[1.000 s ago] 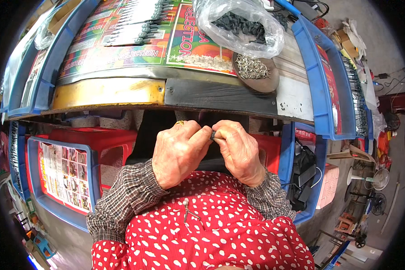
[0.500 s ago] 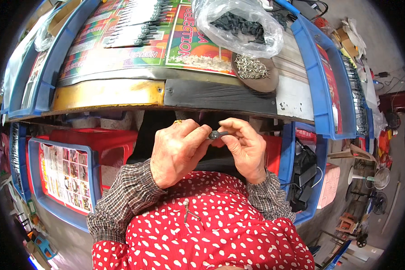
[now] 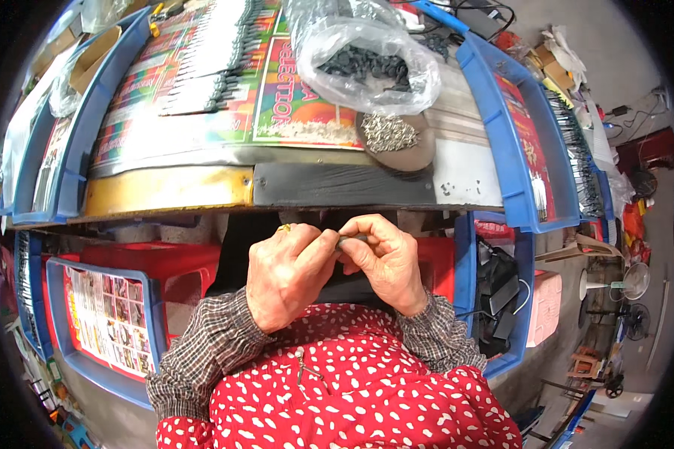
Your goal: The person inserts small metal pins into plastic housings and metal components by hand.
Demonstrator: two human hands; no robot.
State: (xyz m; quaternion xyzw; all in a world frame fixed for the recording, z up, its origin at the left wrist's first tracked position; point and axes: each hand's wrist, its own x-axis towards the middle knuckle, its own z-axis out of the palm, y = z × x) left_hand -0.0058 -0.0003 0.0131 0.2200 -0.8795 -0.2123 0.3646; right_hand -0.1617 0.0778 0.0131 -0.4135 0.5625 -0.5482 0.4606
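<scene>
In front of my lap, my left hand (image 3: 288, 275) and my right hand (image 3: 388, 263) meet at the fingertips. Pinched between them is a small dark grey part (image 3: 345, 242), mostly covered by the fingers. My left hand wears a gold ring. Beyond my hands, on the bench, a clear plastic bag (image 3: 427, 77) lies open with dark small parts (image 3: 371, 63) inside. Just in front of it, a brown oval dish (image 3: 401, 160) holds a heap of small silvery screws (image 3: 388, 133). Slender dark-ended pieces (image 3: 221, 86) lie in a row at the bench's far left.
The bench edge has a yellow strip (image 3: 168, 187) and a black strip (image 3: 344, 185). Blue trays stand at the bench's left (image 3: 71, 176) and right (image 3: 513, 150). Below, a blue tray (image 3: 101, 378) sits at left; another (image 3: 464, 262) holds black items at right. Red stools (image 3: 180, 258) stand underneath.
My hands have drawn closer together, and my right fingers now cover more of the small dark part. The view has shifted, so the bench sits lower and further left.
</scene>
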